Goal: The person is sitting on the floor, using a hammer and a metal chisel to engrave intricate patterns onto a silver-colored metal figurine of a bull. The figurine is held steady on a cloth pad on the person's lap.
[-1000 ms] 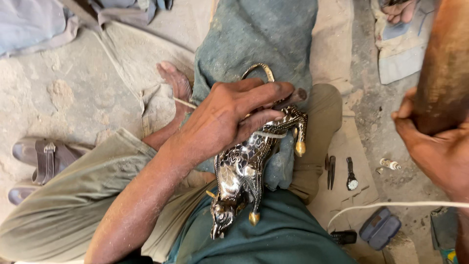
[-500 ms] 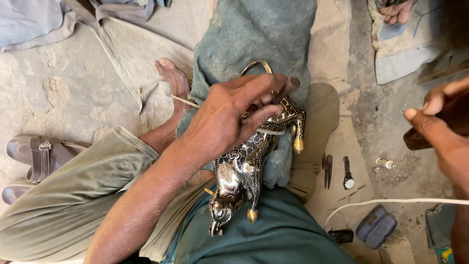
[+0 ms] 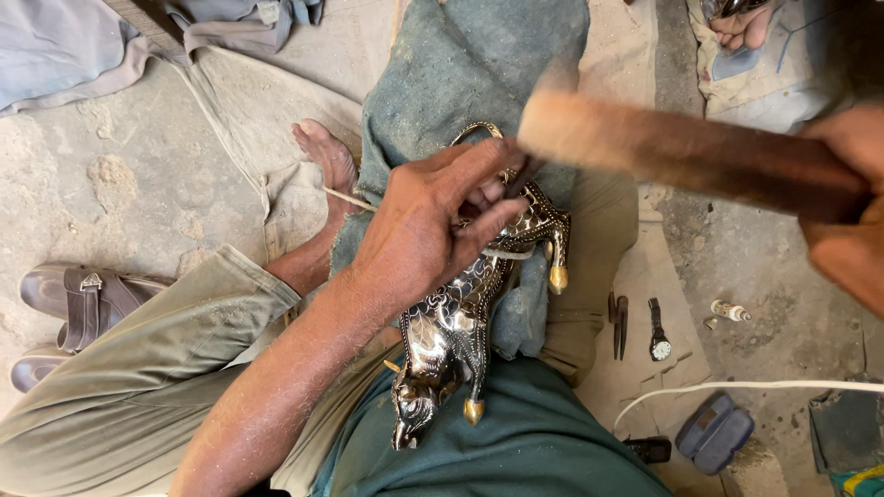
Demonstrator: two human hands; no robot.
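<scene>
A shiny metal animal figurine (image 3: pixel 451 322) with brass-tipped legs and a curled brass tail lies across my lap on a grey-green cloth (image 3: pixel 479 64). My left hand (image 3: pixel 428 225) presses down on its back half and pinches a small thin tool against it near the tail. My right hand (image 3: pixel 843 216) at the right edge grips a brown wooden stick (image 3: pixel 681 152), blurred by motion, whose far end sits just above the figurine's rear beside my left fingers.
A brown sandal (image 3: pixel 78 299) lies at the left. On the ground to the right are a wristwatch (image 3: pixel 657 340), small pliers (image 3: pixel 617 322), a tiny bottle (image 3: pixel 730 310), a white cord (image 3: pixel 737 391) and a blue case (image 3: pixel 714 433). Another person's hand (image 3: pixel 741 23) shows at the top right.
My right hand has swung the wooden stick in from the right edge, so its end now reaches the figurine's rear. My left hand stays on the figurine.
</scene>
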